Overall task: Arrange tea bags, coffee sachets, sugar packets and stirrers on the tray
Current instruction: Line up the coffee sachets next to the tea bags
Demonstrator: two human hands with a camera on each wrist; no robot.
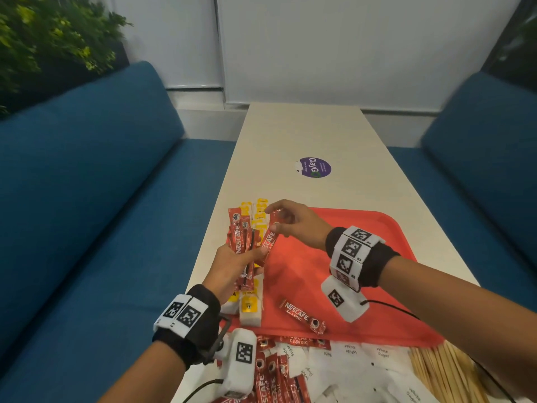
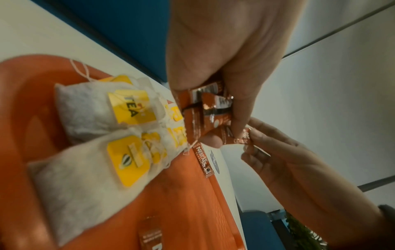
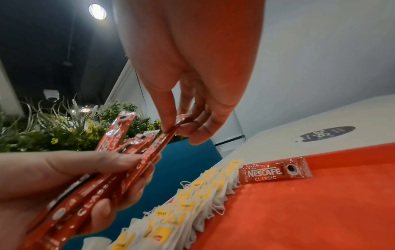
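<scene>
My left hand [image 1: 232, 269] grips a bundle of red Nescafe coffee sachets [image 1: 244, 245] above the left edge of the red tray [image 1: 363, 257]. My right hand [image 1: 293, 222] pinches the top end of the rightmost sachet [image 1: 268, 238] in that bundle. In the right wrist view thumb and fingers [image 3: 169, 121] close on the sachet [image 3: 162, 142], and the left hand [image 3: 64, 177] fans the bundle [image 3: 111, 182]. A row of tea bags [image 3: 192, 203] with yellow tags lines the tray's left side [image 2: 89, 110]. One sachet [image 1: 302, 317] lies on the tray near me, another [image 3: 275, 172] at the row's far end.
At the table's near edge lie more coffee sachets [image 1: 270, 373], white sugar packets [image 1: 348, 359] and a bunch of wooden stirrers [image 1: 441, 370]. A purple round sticker [image 1: 315, 167] is on the white table [image 1: 305, 132] beyond the tray. Blue sofas [image 1: 87, 199] flank both sides.
</scene>
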